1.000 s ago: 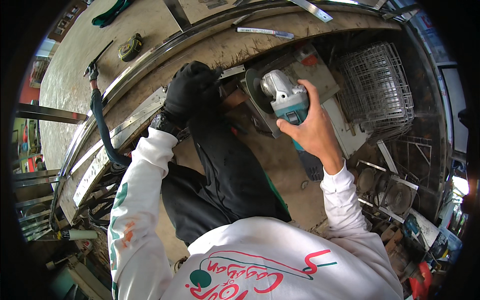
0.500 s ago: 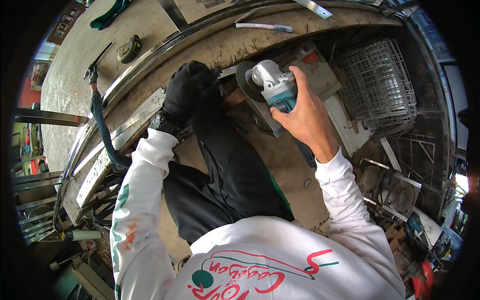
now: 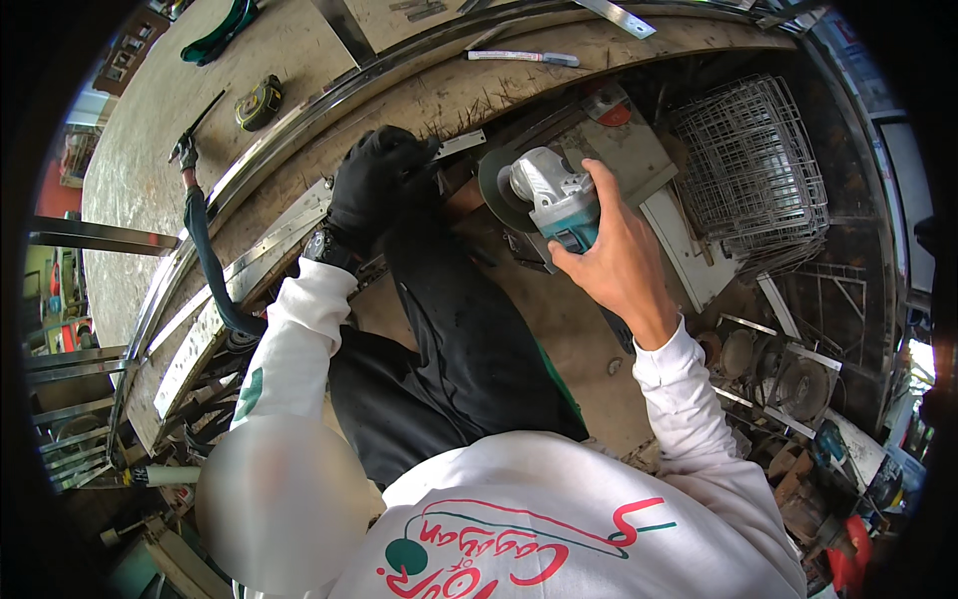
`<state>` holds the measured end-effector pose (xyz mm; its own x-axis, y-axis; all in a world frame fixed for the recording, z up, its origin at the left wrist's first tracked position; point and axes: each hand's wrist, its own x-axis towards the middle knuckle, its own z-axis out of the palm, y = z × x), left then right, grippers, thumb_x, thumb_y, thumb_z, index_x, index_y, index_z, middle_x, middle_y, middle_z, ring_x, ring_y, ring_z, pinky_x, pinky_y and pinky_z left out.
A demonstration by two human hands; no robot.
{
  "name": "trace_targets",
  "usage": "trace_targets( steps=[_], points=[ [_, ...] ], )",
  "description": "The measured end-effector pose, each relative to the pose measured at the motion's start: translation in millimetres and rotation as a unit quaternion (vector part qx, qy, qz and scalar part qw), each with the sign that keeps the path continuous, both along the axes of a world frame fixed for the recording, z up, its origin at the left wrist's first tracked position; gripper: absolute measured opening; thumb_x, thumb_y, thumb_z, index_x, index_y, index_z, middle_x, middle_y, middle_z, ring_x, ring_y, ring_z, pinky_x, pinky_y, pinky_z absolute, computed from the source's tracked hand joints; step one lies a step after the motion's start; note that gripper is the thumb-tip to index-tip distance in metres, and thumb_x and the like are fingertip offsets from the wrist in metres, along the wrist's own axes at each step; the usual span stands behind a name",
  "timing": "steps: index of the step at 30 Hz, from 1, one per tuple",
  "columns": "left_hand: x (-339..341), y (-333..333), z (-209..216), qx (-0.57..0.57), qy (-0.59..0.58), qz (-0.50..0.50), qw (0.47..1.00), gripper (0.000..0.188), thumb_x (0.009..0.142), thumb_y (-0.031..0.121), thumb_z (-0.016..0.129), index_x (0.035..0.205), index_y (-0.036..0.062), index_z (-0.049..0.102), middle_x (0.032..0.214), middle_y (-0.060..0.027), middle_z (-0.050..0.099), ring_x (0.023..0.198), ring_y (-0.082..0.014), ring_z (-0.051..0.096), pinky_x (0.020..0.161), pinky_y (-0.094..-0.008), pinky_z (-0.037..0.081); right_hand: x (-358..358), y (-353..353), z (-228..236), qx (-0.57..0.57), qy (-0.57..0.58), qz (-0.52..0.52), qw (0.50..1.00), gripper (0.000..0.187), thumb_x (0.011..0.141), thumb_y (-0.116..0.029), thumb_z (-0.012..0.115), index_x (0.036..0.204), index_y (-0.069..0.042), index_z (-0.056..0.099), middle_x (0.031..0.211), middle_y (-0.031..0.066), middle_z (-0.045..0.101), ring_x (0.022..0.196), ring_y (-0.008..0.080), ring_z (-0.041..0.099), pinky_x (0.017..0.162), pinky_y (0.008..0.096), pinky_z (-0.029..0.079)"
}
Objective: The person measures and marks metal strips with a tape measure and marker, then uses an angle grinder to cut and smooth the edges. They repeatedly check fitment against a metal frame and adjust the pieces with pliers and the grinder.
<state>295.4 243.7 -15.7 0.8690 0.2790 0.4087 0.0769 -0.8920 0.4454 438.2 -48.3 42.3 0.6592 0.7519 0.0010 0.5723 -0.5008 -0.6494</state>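
My right hand [image 3: 621, 245], bare, is wrapped around the body of a teal and silver angle grinder [image 3: 561, 200]. The grinder's dark, thin disc [image 3: 507, 190] faces left, just below the end of a metal bar [image 3: 462, 144] and apart from it. In a black glove, my left hand [image 3: 384, 180] is closed on that bar near the bench edge, above my knee. The bar shows on both sides of the glove, which hides its middle and the fingertips.
The wooden workbench [image 3: 130, 190] carries a tape measure [image 3: 258, 103], a marker [image 3: 522, 57] and metal lengths. A wire basket [image 3: 753, 165] stands at the right. Clutter and scrap [image 3: 798, 479] lie lower right. A hand with a dark sleeve [image 3: 205, 265] shows at left.
My right hand has drawn the grinder slightly down and to the right, widening the gap between its disc and the bar. My left hand has stayed nearly in place.
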Motion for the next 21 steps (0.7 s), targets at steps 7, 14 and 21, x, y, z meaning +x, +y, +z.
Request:
trace_targets(
  steps=[7, 14, 21],
  points=[
    [0, -3, 24, 0.01, 0.041, -0.036, 0.998, 0.02, 0.091, 0.021, 0.08, 0.109, 0.0141, 0.08, 0.102, -0.0075, 0.072, 0.092, -0.0326, 0.071, 0.08, -0.0408, 0.057, -9, -21, -2, 0.023, 0.033, -0.03, 0.999, 0.095, 0.076, -0.014, 0.087, 0.156, -0.012, 0.037, 0.126, 0.0278, 0.069, 0.115, 0.0477, 0.068, 0.095, 0.0498, 0.054],
    [-6, -4, 9, 0.139, 0.044, -0.026, 0.989, 0.023, 0.092, 0.024, 0.071, 0.114, 0.0187, 0.075, 0.107, -0.0065, 0.07, 0.1, -0.031, 0.068, 0.086, -0.0453, 0.054, -8, -19, -3, 0.037, 0.007, -0.029, 0.999, 0.093, 0.077, -0.014, 0.087, 0.155, -0.01, 0.037, 0.131, 0.027, 0.067, 0.114, 0.048, 0.068, 0.092, 0.052, 0.056],
    [-7, -35, 9, 0.115, 0.002, 0.0, 0.993, 0.023, 0.09, 0.021, 0.07, 0.113, 0.0181, 0.072, 0.108, -0.0065, 0.07, 0.1, -0.0316, 0.068, 0.087, -0.0454, 0.055, -5, -21, -2, 0.041, 0.046, -0.062, 0.996, 0.093, 0.076, -0.015, 0.087, 0.155, -0.012, 0.038, 0.125, 0.026, 0.07, 0.114, 0.0481, 0.068, 0.094, 0.0514, 0.056]
  ],
)
